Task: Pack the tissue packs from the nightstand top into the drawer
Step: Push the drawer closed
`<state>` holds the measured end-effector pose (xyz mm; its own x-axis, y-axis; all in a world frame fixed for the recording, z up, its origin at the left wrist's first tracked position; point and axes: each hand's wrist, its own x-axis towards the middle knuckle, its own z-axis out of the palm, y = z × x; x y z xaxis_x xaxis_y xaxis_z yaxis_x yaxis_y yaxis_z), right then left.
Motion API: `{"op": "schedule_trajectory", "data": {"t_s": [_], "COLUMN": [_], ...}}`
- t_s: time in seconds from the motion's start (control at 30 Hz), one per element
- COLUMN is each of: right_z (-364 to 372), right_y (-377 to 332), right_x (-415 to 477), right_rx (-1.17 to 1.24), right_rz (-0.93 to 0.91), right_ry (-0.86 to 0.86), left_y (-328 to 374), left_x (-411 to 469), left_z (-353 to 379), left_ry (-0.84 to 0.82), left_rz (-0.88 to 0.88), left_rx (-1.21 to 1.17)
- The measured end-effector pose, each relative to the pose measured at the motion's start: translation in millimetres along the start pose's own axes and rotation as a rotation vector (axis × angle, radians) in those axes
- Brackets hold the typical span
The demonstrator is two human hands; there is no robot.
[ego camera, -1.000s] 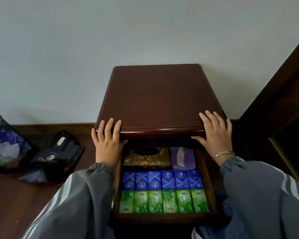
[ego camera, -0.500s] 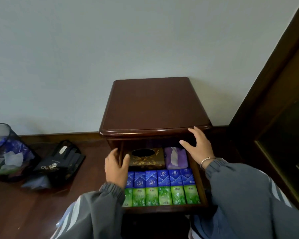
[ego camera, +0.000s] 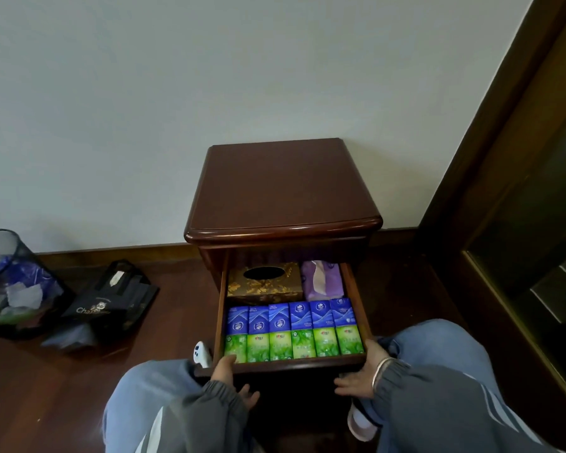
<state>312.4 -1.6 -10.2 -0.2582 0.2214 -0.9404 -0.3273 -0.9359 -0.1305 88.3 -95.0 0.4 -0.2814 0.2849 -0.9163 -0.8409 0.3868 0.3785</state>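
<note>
The dark wooden nightstand (ego camera: 281, 188) stands against the wall with its top bare. Its drawer (ego camera: 288, 364) is pulled out. Inside lie a row of several blue tissue packs (ego camera: 290, 317) and, in front of them, a row of several green tissue packs (ego camera: 294, 346). Behind them sit a gold tissue box (ego camera: 263, 282) and a purple tissue pack (ego camera: 322, 281). My left hand (ego camera: 229, 377) grips the drawer front at its left corner, thumb over the rim. My right hand (ego camera: 361, 374) holds the drawer front at its right corner.
A dark mesh waste bin (ego camera: 10, 282) with paper in it and a black bag (ego camera: 111, 305) sit on the wooden floor to the left. A dark wooden door frame (ego camera: 504, 158) rises on the right. My knees flank the drawer; a slipper (ego camera: 360, 423) shows below.
Both hands left the nightstand's top edge, passed the drawer sides and now hold the drawer front. The view has pulled back and up from the nightstand.
</note>
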Motion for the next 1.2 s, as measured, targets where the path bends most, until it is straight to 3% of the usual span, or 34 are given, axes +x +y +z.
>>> {"op": "schedule_trajectory", "data": {"t_s": [0.17, 0.33, 0.5, 0.93, 1.2], "right_z": [-3, -13, -16, 27, 60], "right_y": [-5, -10, -17, -70, -111], "right_x": [-1, 4, 11, 44, 67], "right_rx": [0.067, 0.094, 0.175, 0.402, 0.376], "right_rz": [-0.121, -0.143, -0.188, -0.348, -0.402], "right_ry": [-0.057, -0.050, -0.083, -0.282, -0.371], "left_y": [7, 6, 15, 57, 96], "left_x": [4, 11, 20, 61, 99], "left_z": [-3, -14, -13, 35, 67], "left_ry": [-0.085, -0.108, -0.181, -0.418, -0.507], "left_rz": [-0.020, 0.111, 0.031, 0.128, 0.140], "left_rx": [-0.135, -0.196, -0.364, -0.356, -0.352]}}
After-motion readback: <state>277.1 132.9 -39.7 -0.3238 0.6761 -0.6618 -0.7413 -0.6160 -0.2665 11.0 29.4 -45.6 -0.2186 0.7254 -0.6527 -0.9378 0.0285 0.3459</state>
